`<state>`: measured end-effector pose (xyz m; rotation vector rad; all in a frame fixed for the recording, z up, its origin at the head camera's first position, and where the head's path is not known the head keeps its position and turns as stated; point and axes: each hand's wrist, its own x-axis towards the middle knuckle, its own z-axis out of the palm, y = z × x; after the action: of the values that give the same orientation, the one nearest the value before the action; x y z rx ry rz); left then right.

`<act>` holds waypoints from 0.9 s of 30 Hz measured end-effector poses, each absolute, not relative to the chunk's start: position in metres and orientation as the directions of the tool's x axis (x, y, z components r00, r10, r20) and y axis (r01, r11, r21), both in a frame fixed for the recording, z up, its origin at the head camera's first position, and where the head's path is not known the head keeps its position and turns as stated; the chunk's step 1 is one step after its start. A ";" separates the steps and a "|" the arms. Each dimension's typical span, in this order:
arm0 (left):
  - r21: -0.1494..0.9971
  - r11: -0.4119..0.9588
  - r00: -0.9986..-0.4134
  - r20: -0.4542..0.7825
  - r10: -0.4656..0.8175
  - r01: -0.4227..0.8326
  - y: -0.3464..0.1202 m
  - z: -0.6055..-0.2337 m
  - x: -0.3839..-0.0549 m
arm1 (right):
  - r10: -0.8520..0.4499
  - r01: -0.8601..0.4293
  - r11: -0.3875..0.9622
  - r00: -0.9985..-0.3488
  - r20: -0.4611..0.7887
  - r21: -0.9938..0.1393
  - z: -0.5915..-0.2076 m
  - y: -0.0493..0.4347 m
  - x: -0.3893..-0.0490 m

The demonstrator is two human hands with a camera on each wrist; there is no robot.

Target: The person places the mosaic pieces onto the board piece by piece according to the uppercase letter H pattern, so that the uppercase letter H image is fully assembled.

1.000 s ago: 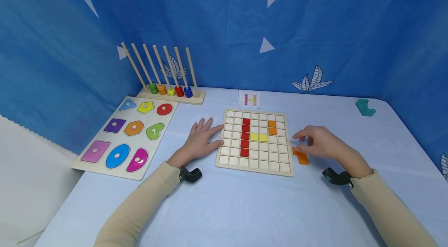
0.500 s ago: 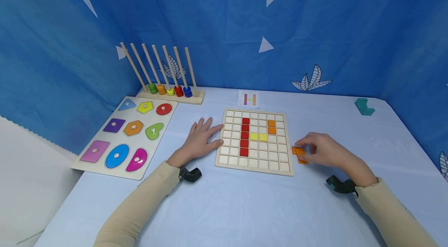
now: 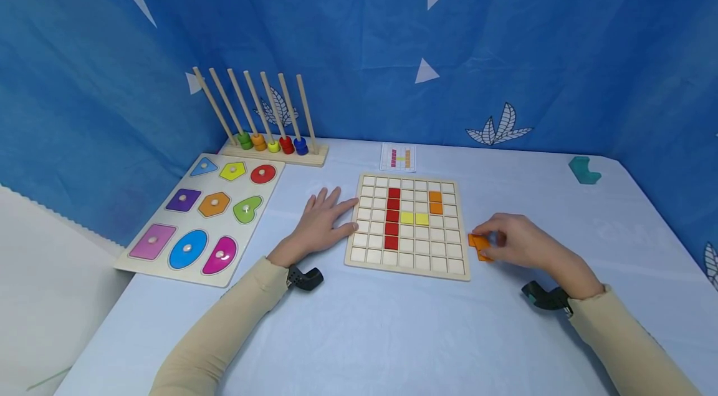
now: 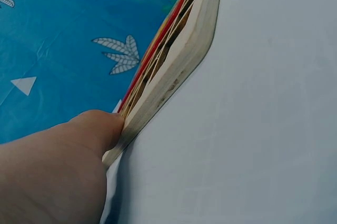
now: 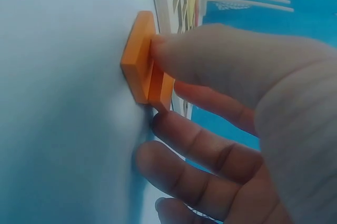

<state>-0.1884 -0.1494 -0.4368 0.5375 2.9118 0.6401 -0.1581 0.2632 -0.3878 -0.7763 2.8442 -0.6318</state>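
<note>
A wooden grid board (image 3: 407, 268) lies on the white table, with a red strip (image 3: 392, 219), a yellow piece (image 3: 414, 218) and an orange piece (image 3: 435, 202) set in its squares. My left hand (image 3: 320, 221) lies spread at its left side, fingers straight; thumb and index finger touch the board's edge. In the left wrist view the thumb (image 4: 102, 128) rests against that edge. Just right of the board, my right hand (image 3: 518, 240) pinches an orange puzzle piece (image 3: 482, 252) between thumb and index finger. The right wrist view shows orange blocks (image 5: 138, 58) low at the table, partly covered by the thumb.
A pattern card (image 3: 398, 158) lies behind the board. To the left are a knobbed shape puzzle (image 3: 224, 227) and a peg stand (image 3: 297, 159) with coloured rings. A teal piece (image 3: 583, 171) lies at the far right. Blue cloth (image 3: 359, 40) hangs behind.
My right hand has come down a little onto the orange puzzle piece, and its thumb and index finger have closed on it. The left hand has stayed in place.
</note>
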 end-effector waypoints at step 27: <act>0.423 0.849 -0.931 -0.036 0.364 0.316 -0.148 -0.436 -0.190 | -0.495 -0.440 0.792 -0.869 -0.023 -0.423 -0.392 0.266 -0.160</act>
<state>-0.1896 -0.1477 -0.4362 0.5372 2.9095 0.6357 -0.1602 0.2662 -0.3923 -0.7465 2.8474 -0.6226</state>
